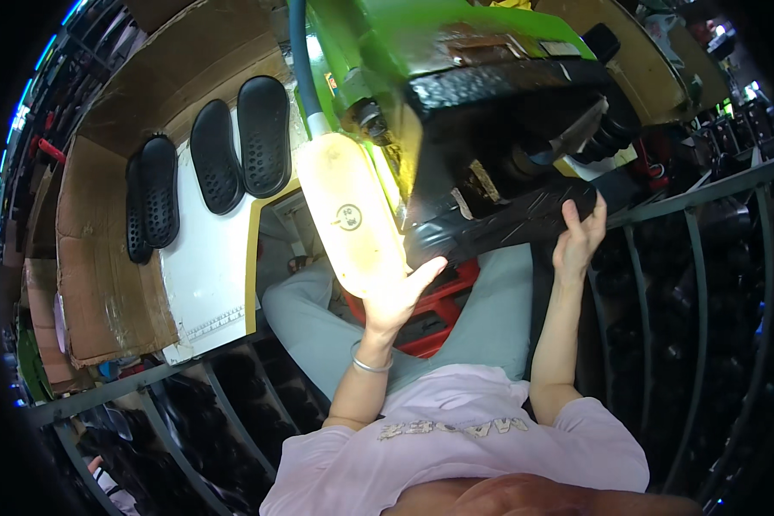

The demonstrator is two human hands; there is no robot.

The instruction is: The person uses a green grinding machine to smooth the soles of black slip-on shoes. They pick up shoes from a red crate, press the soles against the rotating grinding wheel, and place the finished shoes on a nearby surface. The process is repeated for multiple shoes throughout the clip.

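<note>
A pale cream shoe sole (pixel 340 193), glaringly lit, stands out in front of a green and black machine (pixel 499 138). My left hand (pixel 393 301) holds its near end, thumb stretched to the right and the other fingers mostly hidden by the sole and the glare. My right hand (pixel 579 241) is raised at the right end of the machine's black-wrapped front edge (pixel 499 219). Its fingers are apart and seem to touch that edge; I see nothing held in them. Several black perforated soles (pixel 265 138) rest to the left of the cream sole.
Under the black soles is a white tabletop (pixel 202 288) with a yellow edge, walled by brown cardboard (pixel 103 258). A grey hose (pixel 299 60) drops toward the cream sole. Dark metal railings (pixel 697 258) flank me, and a red stool (pixel 434 322) shows between my legs.
</note>
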